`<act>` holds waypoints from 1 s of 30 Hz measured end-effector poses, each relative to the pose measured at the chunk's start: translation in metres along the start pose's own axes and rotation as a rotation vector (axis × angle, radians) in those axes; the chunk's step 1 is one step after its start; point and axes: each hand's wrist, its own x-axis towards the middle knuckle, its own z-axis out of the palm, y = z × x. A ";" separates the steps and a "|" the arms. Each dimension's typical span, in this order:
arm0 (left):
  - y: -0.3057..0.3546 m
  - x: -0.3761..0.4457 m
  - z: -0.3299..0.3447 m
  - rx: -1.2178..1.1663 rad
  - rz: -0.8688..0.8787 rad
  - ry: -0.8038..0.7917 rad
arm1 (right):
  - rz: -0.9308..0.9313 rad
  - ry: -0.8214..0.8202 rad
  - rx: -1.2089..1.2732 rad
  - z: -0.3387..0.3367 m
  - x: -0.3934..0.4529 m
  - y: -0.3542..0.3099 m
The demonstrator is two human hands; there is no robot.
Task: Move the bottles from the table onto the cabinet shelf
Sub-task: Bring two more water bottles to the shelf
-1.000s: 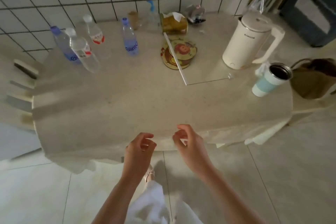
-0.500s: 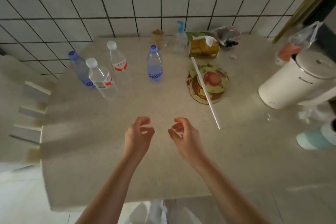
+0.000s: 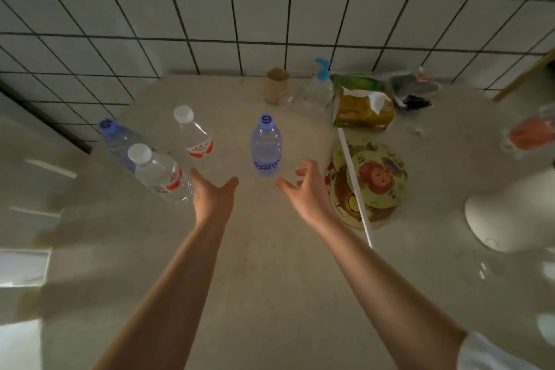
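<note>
Hands reach over the bench, fingers spread and empty: left hand just beside a white-capped bottle, right hand near the blue bottle. Plate and rod lie right; two more bottles stand behind.

Left hand, right hand spread empty near blue-label bottle on table.
</note>
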 end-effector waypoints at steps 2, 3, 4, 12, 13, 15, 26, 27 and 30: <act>0.003 0.013 0.006 -0.034 -0.006 0.038 | 0.019 -0.022 -0.007 0.003 0.020 -0.003; 0.004 0.020 0.009 -0.047 0.013 0.054 | 0.023 -0.031 0.000 0.005 0.029 -0.005; 0.005 0.030 0.013 -0.056 0.035 0.075 | 0.027 -0.045 0.009 0.011 0.041 -0.006; 0.004 0.081 0.037 -0.151 0.088 0.306 | -0.017 -0.103 0.082 0.054 0.102 0.012; 0.002 0.087 0.040 -0.191 0.088 0.323 | -0.030 -0.099 0.078 0.055 0.105 0.012; 0.001 0.096 0.045 -0.255 0.111 0.354 | -0.058 -0.088 0.092 0.054 0.108 0.008; -0.006 0.108 0.053 -0.341 0.120 0.478 | -0.123 -0.098 0.155 0.057 0.111 0.012; -0.004 0.104 0.052 -0.327 0.117 0.468 | -0.122 -0.101 0.151 0.056 0.110 0.012; 0.001 0.088 0.046 -0.303 0.101 0.407 | -0.135 -0.103 0.130 0.051 0.102 0.012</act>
